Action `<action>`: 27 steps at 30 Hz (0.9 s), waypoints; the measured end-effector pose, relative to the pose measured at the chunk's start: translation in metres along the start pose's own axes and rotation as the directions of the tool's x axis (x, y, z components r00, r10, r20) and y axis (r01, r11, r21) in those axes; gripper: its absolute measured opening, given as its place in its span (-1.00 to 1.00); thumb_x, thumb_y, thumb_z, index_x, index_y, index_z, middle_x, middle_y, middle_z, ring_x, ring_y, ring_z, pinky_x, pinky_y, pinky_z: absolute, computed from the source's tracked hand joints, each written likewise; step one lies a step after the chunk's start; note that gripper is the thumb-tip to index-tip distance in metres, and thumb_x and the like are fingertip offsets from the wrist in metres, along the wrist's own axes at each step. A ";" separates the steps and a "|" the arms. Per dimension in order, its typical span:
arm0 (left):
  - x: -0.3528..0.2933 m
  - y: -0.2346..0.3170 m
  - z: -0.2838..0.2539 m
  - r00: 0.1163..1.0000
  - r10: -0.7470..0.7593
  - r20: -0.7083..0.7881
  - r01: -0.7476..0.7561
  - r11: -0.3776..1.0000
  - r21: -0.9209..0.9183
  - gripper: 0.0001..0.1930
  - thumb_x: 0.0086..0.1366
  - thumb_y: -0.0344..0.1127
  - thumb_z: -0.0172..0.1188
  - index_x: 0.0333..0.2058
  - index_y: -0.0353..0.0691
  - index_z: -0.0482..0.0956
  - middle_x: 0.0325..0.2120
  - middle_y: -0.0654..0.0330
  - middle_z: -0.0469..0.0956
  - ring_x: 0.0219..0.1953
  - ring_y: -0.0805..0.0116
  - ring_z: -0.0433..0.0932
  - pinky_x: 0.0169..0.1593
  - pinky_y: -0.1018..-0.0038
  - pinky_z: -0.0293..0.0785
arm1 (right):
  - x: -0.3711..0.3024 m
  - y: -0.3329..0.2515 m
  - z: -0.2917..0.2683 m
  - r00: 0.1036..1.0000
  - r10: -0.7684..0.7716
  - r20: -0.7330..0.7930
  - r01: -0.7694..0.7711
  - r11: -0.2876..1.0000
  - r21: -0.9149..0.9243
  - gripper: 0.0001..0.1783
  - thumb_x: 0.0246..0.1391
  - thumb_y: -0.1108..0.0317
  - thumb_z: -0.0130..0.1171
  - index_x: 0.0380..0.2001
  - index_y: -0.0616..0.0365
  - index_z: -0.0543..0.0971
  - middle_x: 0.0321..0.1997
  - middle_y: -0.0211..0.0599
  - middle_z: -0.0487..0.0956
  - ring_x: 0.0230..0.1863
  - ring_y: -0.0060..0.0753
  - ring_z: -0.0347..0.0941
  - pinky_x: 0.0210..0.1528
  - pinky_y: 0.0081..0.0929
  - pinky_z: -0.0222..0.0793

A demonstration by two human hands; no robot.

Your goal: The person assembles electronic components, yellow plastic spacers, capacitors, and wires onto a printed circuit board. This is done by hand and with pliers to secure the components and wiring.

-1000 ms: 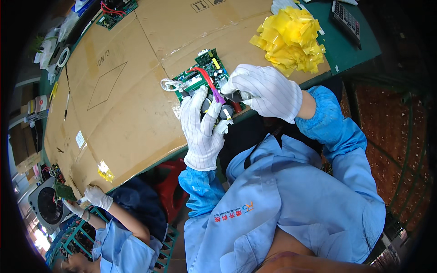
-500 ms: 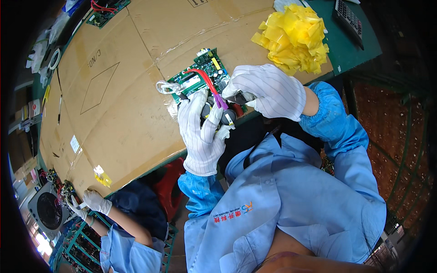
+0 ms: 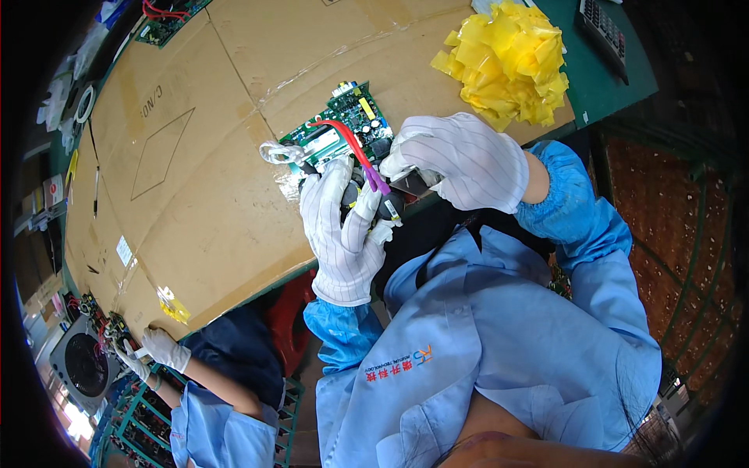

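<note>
A green circuit board lies at the front edge of the cardboard-covered table, with red wires ending in purple sleeves arching over it. My left hand, in a white striped glove, is closed around the board's near end. Round black capacitors show between and beside its fingers. My right hand, gloved alike, pinches a small dark flat piece against the board's right side. Its fingertips partly hide that piece, and I cannot tell whether it is fixed to the board. A white cord loop sticks out at the board's left.
Yellow film pieces are heaped at the back right, near a calculator. Another board lies at the far left. A co-worker's gloved hand works at the lower left, beside a fan. Cardboard covers the table.
The dark piece in my right hand has tipped, so more of its flat face shows. My left hand keeps its hold on the board. The whole view has shifted slightly.
</note>
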State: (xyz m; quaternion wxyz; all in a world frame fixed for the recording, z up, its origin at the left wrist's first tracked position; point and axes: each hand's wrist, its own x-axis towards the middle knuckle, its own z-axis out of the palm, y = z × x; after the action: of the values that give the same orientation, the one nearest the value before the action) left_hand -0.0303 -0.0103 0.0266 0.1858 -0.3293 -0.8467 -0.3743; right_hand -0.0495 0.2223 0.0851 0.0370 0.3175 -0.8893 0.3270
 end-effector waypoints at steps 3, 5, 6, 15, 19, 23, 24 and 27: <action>-0.001 0.001 -0.001 1.000 -0.008 0.012 0.008 1.000 0.011 -0.48 0.15 -0.05 0.38 0.07 -0.02 0.52 0.13 -0.14 0.47 0.16 -0.23 0.46 0.20 -0.06 0.36 | 0.004 0.008 0.005 0.999 -0.018 -0.051 0.019 1.000 0.019 -0.59 -0.16 0.51 0.23 -0.13 0.11 0.55 -0.12 -0.19 0.57 -0.20 -0.09 0.54 -0.30 -0.29 0.41; 0.000 0.002 -0.002 0.998 -0.033 0.044 0.032 0.999 0.031 -0.50 0.13 -0.04 0.39 0.04 -0.04 0.58 0.14 -0.12 0.47 0.16 -0.22 0.46 0.22 -0.05 0.34 | 0.004 0.015 0.010 0.999 -0.012 -0.052 0.018 0.994 0.107 -0.60 -0.15 0.51 0.23 -0.14 0.10 0.55 -0.13 -0.19 0.56 -0.22 -0.09 0.53 -0.30 -0.29 0.42; 0.000 0.003 -0.001 0.999 -0.030 0.045 0.029 0.999 0.030 -0.50 0.13 -0.04 0.39 0.04 -0.04 0.58 0.14 -0.12 0.47 0.16 -0.22 0.46 0.22 -0.05 0.34 | 0.003 0.018 0.015 0.993 -0.018 -0.114 0.027 0.996 0.083 -0.62 -0.13 0.49 0.23 -0.13 0.09 0.55 -0.13 -0.20 0.56 -0.22 -0.09 0.53 -0.30 -0.27 0.41; -0.002 0.002 -0.002 0.999 -0.035 0.031 0.035 0.999 0.014 -0.55 0.30 0.01 0.27 0.10 0.02 0.49 0.16 -0.16 0.45 0.19 -0.24 0.42 0.26 -0.09 0.30 | 0.007 0.000 -0.008 0.994 0.013 0.110 -0.015 1.000 0.016 -0.60 -0.14 0.37 0.29 -0.13 0.10 0.55 -0.11 -0.18 0.55 -0.19 -0.08 0.55 -0.28 -0.26 0.44; -0.002 0.002 -0.002 0.999 -0.034 0.041 0.033 0.999 0.012 -0.55 0.23 -0.10 0.31 0.09 0.00 0.51 0.16 -0.16 0.44 0.19 -0.24 0.42 0.27 -0.10 0.28 | 0.008 0.002 -0.008 0.998 0.008 0.068 -0.008 1.000 0.004 -0.57 -0.19 0.44 0.30 -0.13 0.08 0.55 -0.15 -0.25 0.56 -0.18 -0.14 0.55 -0.27 -0.30 0.46; -0.002 0.003 -0.003 0.998 -0.045 0.045 0.045 0.999 0.007 -0.54 0.16 -0.17 0.34 0.06 -0.04 0.55 0.16 -0.16 0.45 0.19 -0.25 0.43 0.27 -0.09 0.28 | 0.003 0.011 0.006 0.993 0.090 0.080 -0.091 0.996 0.014 -0.55 -0.22 0.48 0.31 -0.13 0.06 0.55 -0.17 -0.29 0.57 -0.18 -0.17 0.55 -0.26 -0.33 0.46; -0.002 0.003 -0.003 0.998 -0.041 0.036 0.041 0.999 0.005 -0.54 0.16 -0.17 0.34 0.05 -0.05 0.56 0.16 -0.16 0.45 0.19 -0.25 0.43 0.27 -0.09 0.28 | 0.001 0.011 0.008 0.991 0.101 0.087 -0.102 0.995 0.012 -0.54 -0.22 0.49 0.30 -0.13 0.05 0.56 -0.15 -0.28 0.58 -0.17 -0.17 0.55 -0.24 -0.34 0.46; -0.001 0.003 -0.003 0.999 -0.038 0.027 0.039 0.999 -0.005 -0.54 0.13 -0.18 0.35 0.04 -0.07 0.57 0.15 -0.16 0.45 0.18 -0.25 0.44 0.26 -0.09 0.29 | -0.002 0.010 0.007 0.995 0.088 0.056 -0.087 0.996 -0.027 -0.53 -0.23 0.49 0.31 -0.11 0.05 0.55 -0.12 -0.27 0.59 -0.15 -0.17 0.56 -0.21 -0.35 0.46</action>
State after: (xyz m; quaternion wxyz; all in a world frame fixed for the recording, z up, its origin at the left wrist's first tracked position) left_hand -0.0271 -0.0113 0.0289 0.1661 -0.3185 -0.8544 -0.3756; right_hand -0.0525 0.2251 0.0734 0.0009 0.2872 -0.9070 0.3081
